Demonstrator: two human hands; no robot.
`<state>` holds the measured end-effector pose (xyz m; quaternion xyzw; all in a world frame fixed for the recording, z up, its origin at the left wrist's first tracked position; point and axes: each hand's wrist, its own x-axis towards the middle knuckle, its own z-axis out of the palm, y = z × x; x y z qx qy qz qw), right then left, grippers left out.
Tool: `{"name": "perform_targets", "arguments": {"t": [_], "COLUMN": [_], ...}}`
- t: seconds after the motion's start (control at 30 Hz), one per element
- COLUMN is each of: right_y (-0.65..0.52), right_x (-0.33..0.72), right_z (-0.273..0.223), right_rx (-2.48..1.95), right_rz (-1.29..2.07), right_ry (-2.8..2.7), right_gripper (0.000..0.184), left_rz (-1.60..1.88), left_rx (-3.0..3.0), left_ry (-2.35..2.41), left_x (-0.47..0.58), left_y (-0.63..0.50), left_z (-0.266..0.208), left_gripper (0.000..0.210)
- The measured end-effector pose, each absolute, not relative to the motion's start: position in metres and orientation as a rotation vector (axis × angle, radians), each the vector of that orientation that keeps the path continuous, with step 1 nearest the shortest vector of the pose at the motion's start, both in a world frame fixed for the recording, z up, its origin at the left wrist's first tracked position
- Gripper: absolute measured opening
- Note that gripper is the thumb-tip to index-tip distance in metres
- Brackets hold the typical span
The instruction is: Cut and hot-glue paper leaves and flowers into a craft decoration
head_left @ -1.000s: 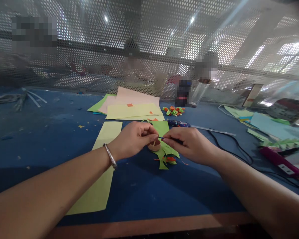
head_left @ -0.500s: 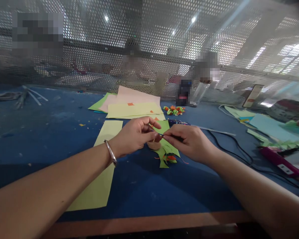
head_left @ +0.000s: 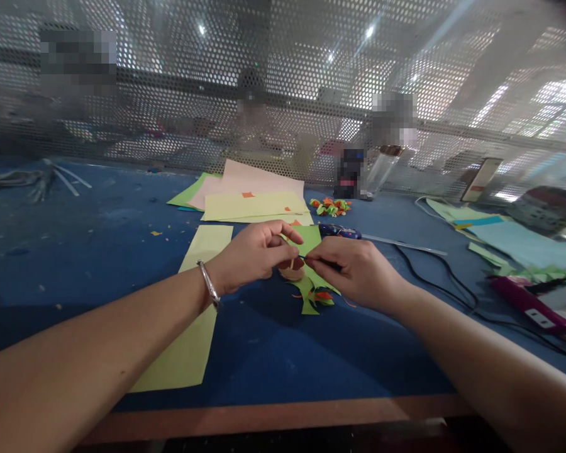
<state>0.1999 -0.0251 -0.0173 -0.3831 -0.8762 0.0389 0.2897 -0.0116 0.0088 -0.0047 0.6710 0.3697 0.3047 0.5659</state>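
My left hand, with a silver bangle on the wrist, is closed in a pinch, its index finger curved above the thumb. My right hand pinches from the other side. A thin dark blue strip runs between both sets of fingertips; its ends are hidden by the fingers. Just under the hands lie a small round tan piece and a cut green paper with orange scraps. Beside my left forearm is a long pale yellow paper strip.
Behind the hands are stacked pink and yellow papers and a pile of green and orange paper curls. A dark blue patterned tool has a long clear stick. To the right lie a black cable and a magenta power strip.
Both hands stay nearly in place, still pinching the strip. The right hand's fingertips shift slightly left toward the left hand. The view tilts a little.
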Motion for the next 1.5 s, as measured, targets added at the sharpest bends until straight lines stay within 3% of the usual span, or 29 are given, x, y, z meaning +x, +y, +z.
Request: {"name": "perform_targets", "arguments": {"t": [1.13,1.5], "right_y": [-0.025,-0.023], "right_x": [0.201,0.204], "right_z": [-0.016,-0.014], "right_rx": [-1.163,-1.137], "right_rz": [0.156,0.144], "right_ry": [-2.418,-2.378], "right_gripper": [0.020,0.017], "left_rz": [0.531,0.599], "left_rx": [2.012,1.753], "left_ry": [0.852,0.836], "left_x": [-0.022,-0.020], "left_y": [0.019,0.018], "left_z": [-0.010,-0.010], "left_gripper": [0.021,0.012]}}
